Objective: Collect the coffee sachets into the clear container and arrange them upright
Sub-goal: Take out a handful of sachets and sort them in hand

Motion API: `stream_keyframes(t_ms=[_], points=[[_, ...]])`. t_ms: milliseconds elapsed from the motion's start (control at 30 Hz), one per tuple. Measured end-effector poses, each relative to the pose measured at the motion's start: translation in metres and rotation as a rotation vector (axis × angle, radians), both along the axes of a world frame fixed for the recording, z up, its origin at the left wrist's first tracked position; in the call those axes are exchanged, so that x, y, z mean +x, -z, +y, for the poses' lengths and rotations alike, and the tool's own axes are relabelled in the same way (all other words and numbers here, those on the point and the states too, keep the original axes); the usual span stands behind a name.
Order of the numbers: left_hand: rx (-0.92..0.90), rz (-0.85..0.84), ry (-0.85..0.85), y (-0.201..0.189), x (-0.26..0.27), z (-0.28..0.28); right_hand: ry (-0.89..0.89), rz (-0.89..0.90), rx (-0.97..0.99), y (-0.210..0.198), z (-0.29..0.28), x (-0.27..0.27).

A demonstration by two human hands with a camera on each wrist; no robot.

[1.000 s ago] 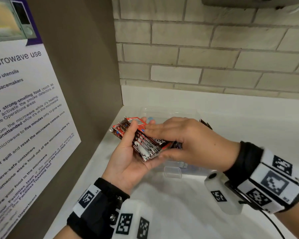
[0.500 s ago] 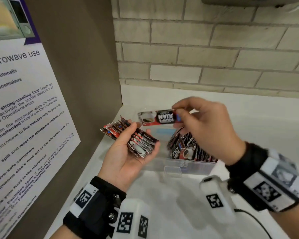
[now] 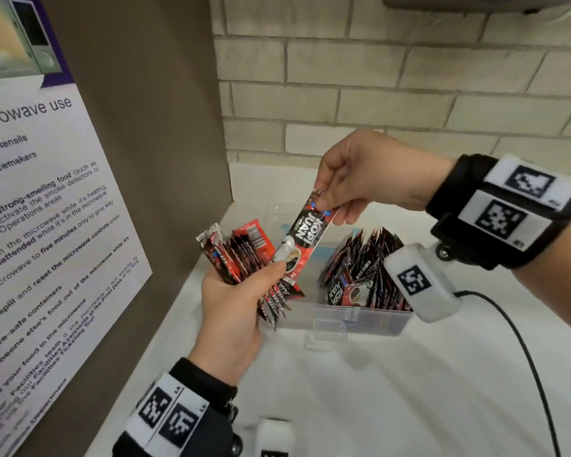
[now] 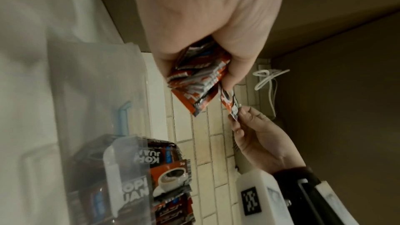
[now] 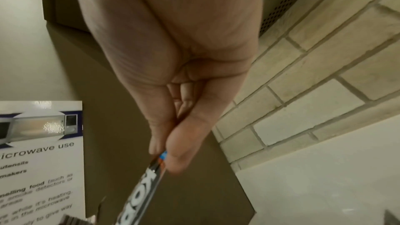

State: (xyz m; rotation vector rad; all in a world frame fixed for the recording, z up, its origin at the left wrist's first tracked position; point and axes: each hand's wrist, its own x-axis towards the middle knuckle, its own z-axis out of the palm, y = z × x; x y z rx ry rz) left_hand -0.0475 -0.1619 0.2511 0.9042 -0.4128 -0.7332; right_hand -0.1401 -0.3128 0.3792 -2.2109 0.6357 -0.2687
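left hand (image 3: 234,311) has its grip wrapped round a fanned stack of coffee sachets (image 3: 241,258); right hand (image 3: 370,173) pinches one sachet (image 3: 305,239) by its top end, tilted, above the clear container (image 3: 360,319) on the white bench (image 3: 376,390); more sachets (image 3: 363,268) stand roughly upright at the container's right side; microwave poster (image 3: 47,225) on the left wall
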Motion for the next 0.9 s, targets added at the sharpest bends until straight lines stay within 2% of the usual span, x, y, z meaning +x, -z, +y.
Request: stream_keyframes(t_ms=[67, 167, 467, 733, 900], points=[[-0.012, -0.003, -0.093, 0.000, -0.001, 0.001, 0.001, 0.020, 0.016, 0.002, 0.000, 0.008], [-0.031, -0.020, -0.145, 0.000, -0.001, 0.004, -0.005, 0.051, 0.067, 0.002, -0.001, 0.016], [-0.049, 0.092, 0.004, 0.008, 0.004, 0.008, -0.017, 0.119, 0.068, -0.007, -0.002, 0.033], [0.024, 0.138, -0.170, 0.010, 0.013, 0.003, -0.042, 0.148, 0.013, -0.017, 0.002, 0.048], [0.043, 0.168, -0.147, 0.013, 0.017, 0.003, -0.064, 0.164, -0.012, -0.018, 0.003, 0.055]])
